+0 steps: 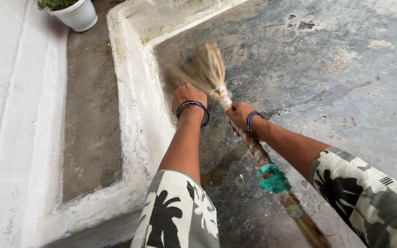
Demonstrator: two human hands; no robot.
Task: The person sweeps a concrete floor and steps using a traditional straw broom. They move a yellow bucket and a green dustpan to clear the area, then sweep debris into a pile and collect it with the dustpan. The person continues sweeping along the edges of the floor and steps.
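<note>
My right hand (239, 114) grips the handle of a straw broom (258, 154) just below its white binding. The broom's bristle head (204, 69) is blurred and lies low over the dark concrete floor (327, 69), close to the white raised kerb (136, 92). A green cloth strip is tied round the handle lower down. My left hand (187, 94) reaches forward beside the bristles, fingers extended toward them; whether it touches them I cannot tell. Both wrists carry dark bangles, and both arms wear black-and-white patterned sleeves.
A white pot with a green plant (75, 13) stands at the top left in a sunken grey channel (90, 119). White-painted ledges border the channel on both sides. The floor shows stains and worn patches.
</note>
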